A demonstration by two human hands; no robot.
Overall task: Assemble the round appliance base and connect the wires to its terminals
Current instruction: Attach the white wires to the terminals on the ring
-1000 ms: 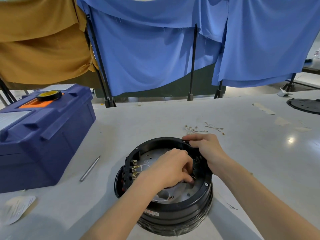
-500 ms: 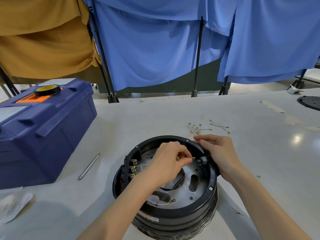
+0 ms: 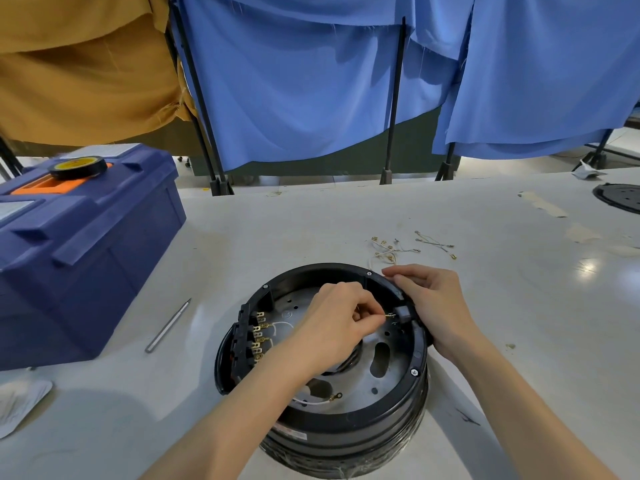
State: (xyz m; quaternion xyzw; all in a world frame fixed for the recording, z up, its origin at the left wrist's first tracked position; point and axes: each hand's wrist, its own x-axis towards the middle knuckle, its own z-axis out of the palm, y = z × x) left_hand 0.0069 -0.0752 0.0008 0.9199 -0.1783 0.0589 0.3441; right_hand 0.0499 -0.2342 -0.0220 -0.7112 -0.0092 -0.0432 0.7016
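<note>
Since one second ago the left hand [image 3: 337, 322] has risen from low inside the round appliance base [image 3: 349, 422] to rim height. Over the last half second both hands show little shift.

Left hand: thumb and forefinger pinch a small brass wire terminal [image 3: 390, 316], with its tip at the face of a black connector block [image 3: 403, 312]. Whether the terminal is seated cannot be told.

Right hand [image 3: 434, 303]: fingers curled over the far right rim of the base, gripping it at the block.

The base sits open side up on the white table [image 3: 519, 323], near the front edge. A terminal strip [image 3: 258, 336] with brass tabs runs along its left inner wall. A white wire [image 3: 313, 401] with a ring end lies on the metal floor near the front.

Loose wires [image 3: 398, 249] lie on the table just behind the base. A metal rod [image 3: 168, 325] lies to the left, between the base and a blue toolbox [image 3: 86, 265], which carries a tape roll [image 3: 78, 167].
</note>
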